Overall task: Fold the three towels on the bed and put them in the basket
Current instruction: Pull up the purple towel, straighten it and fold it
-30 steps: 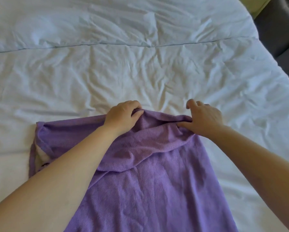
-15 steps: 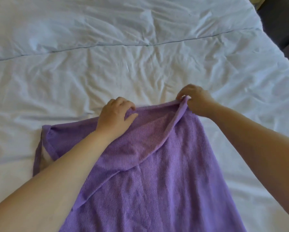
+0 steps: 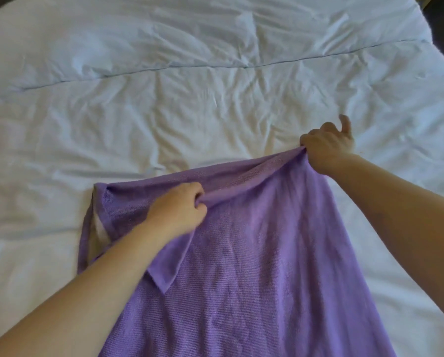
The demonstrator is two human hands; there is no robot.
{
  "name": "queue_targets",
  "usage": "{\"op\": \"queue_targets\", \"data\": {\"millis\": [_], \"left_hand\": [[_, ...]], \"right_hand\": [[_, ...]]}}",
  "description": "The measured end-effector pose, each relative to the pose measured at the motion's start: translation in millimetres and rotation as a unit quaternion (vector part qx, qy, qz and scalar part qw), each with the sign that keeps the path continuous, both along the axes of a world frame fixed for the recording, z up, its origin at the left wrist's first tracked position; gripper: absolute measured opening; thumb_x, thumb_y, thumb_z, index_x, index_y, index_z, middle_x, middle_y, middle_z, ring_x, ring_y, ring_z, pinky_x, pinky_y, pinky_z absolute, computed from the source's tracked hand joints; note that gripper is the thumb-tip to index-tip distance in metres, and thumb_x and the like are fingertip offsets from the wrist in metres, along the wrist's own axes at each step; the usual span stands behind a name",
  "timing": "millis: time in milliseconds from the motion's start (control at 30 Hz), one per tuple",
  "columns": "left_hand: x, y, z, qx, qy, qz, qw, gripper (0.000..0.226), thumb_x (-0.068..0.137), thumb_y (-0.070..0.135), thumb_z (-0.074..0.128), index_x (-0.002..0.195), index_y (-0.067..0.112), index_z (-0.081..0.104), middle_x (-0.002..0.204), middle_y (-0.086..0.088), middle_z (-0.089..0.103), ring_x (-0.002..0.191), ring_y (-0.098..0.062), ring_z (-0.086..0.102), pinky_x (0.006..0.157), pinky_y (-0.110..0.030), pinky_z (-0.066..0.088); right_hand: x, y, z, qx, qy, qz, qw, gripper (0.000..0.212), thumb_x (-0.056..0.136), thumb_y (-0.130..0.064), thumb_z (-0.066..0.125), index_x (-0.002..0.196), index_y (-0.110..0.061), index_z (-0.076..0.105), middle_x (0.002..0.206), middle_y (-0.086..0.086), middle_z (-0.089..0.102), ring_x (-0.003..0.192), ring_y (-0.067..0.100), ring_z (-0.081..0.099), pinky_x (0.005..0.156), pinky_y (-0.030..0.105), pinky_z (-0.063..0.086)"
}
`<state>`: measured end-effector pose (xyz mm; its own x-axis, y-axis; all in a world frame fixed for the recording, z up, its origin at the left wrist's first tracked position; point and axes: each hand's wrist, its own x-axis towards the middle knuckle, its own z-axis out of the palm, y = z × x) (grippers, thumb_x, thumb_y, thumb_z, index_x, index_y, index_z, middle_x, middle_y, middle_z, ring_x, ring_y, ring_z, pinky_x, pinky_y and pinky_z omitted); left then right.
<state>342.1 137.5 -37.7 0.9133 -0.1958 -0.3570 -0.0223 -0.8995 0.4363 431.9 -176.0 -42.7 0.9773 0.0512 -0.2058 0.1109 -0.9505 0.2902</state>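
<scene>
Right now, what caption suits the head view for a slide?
Left hand and right hand grip the far edge of a towel on the bed.

Two bare arms show, with nothing worn that can be seen on either. Behind the left hand (image 3: 179, 210) the wrist runs straight into a full, rounded left forearm (image 3: 87, 287) that broadens steadily away from the hand, its surface smooth and uncovered right to the picture's edge. Behind the right hand (image 3: 329, 148) the right forearm (image 3: 408, 215) is likewise uncovered and thickens away from the wrist; the fingers of both hands are short and rounded, too blurred for finer detail.
</scene>
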Motion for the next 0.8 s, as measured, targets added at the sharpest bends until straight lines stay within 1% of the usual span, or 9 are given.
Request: {"op": "queue_targets", "data": {"millis": [100, 167, 233, 333, 400, 467, 567, 667, 800], "left_hand": [[17.0, 45.4, 0.2, -0.029, 0.077, 0.075, 0.994, 0.012, 0.086, 0.035, 0.057, 0.084, 0.023, 0.056, 0.09, 0.005, 0.063, 0.093, -0.022, 0.059, 0.083, -0.035, 0.046], [13.6, 72.6, 1.8, -0.024, 0.134, 0.055, 0.989, 0.023, 0.082, 0.056, 0.056, 0.083, 0.033, 0.057, 0.091, 0.015, 0.064, 0.092, -0.013, 0.059, 0.086, -0.033, 0.045], [3.9, 95.1, 3.6, 0.076, 0.136, -0.024, 0.987, 0.046, 0.073, 0.081, 0.033, 0.075, 0.041, 0.056, 0.079, 0.02, 0.061, 0.084, -0.009, 0.055, 0.085, -0.033, 0.041], [-8.7, 124.7, 5.4, 0.222, 0.067, -0.151, 0.961, 0.074, 0.072, 0.079, 0.0, 0.074, 0.039, 0.062, 0.077, 0.015, 0.061, 0.087, -0.013, 0.048, 0.097, -0.036, 0.029], [-17.5, 148.0, 3.8, 0.271, 0.021, -0.197, 0.942, 0.068, 0.079, 0.07, 0.008, 0.078, 0.034, 0.066, 0.085, 0.016, 0.062, 0.095, -0.013, 0.047, 0.102, -0.036, 0.02], [-29.9, 169.6, -0.2, 0.288, -0.054, -0.175, 0.94, 0.043, 0.083, 0.061, 0.037, 0.079, 0.035, 0.071, 0.094, 0.017, 0.056, 0.106, -0.014, 0.044, 0.104, -0.038, 0.012], [-43.8, 186.0, -8.2, 0.207, -0.143, 0.029, 0.967, 0.013, 0.066, 0.04, 0.074, 0.066, 0.031, 0.065, 0.114, 0.005, 0.052, 0.113, -0.027, 0.041, 0.099, -0.04, 0.024], [-36.5, 188.8, -22.7, 0.054, -0.117, 0.23, 0.965, 0.039, 0.066, 0.019, 0.075, 0.101, 0.014, 0.058, 0.123, -0.009, 0.048, 0.112, -0.035, 0.047, 0.091, -0.039, 0.039], [-4.9, 181.7, -28.3, -0.103, -0.051, 0.236, 0.965, 0.058, 0.08, 0.013, 0.066, 0.134, 0.013, 0.043, 0.13, -0.006, 0.053, 0.111, -0.026, 0.057, 0.095, -0.035, 0.045]], "right_hand": [[-10.5, 28.5, -0.3, 0.12, -0.003, 0.048, 0.992, 0.042, 0.079, -0.016, 0.055, 0.118, -0.032, 0.057, 0.127, -0.007, 0.056, 0.131, 0.02, 0.035, 0.115, 0.05, -0.007], [-19.6, 59.8, 1.4, 0.205, 0.028, 0.1, 0.973, 0.05, 0.076, -0.019, 0.059, 0.124, -0.033, 0.054, 0.129, -0.008, 0.056, 0.133, 0.017, 0.034, 0.115, 0.046, -0.006], [-29.7, 95.4, 3.0, 0.248, 0.045, 0.147, 0.957, 0.057, 0.075, -0.024, 0.062, 0.13, -0.033, 0.048, 0.129, -0.006, 0.055, 0.132, 0.018, 0.037, 0.116, 0.046, -0.003], [-43.0, 148.0, 4.9, 0.272, 0.055, 0.206, 0.938, 0.067, 0.075, -0.03, 0.061, 0.138, -0.034, 0.038, 0.138, -0.009, 0.047, 0.134, 0.017, 0.035, 0.116, 0.047, -0.002], [-51.6, 183.2, 5.1, 0.291, 0.068, 0.25, 0.921, 0.069, 0.075, -0.03, 0.06, 0.139, -0.035, 0.036, 0.14, -0.013, 0.044, 0.136, 0.013, 0.031, 0.116, 0.046, -0.004], [-61.8, 217.1, 3.4, 0.301, 0.088, 0.296, 0.902, 0.066, 0.076, -0.029, 0.059, 0.138, -0.037, 0.038, 0.14, -0.016, 0.045, 0.136, 0.011, 0.029, 0.115, 0.046, -0.004], [-74.1, 256.8, -2.2, 0.265, 0.106, 0.347, 0.894, 0.051, 0.084, -0.033, 0.057, 0.133, -0.036, 0.044, 0.137, -0.019, 0.045, 0.135, 0.011, 0.031, 0.115, 0.047, -0.002], [-76.7, 280.2, -7.5, 0.301, 0.118, 0.316, 0.892, 0.028, 0.088, -0.036, 0.052, 0.115, -0.032, 0.058, 0.123, -0.015, 0.055, 0.125, 0.013, 0.041, 0.114, 0.041, 0.01], [-69.0, 301.3, -9.2, 0.383, 0.086, 0.194, 0.899, 0.03, 0.086, -0.032, 0.055, 0.115, -0.027, 0.058, 0.126, -0.005, 0.055, 0.121, 0.022, 0.044, 0.1, 0.035, 0.026]]}}
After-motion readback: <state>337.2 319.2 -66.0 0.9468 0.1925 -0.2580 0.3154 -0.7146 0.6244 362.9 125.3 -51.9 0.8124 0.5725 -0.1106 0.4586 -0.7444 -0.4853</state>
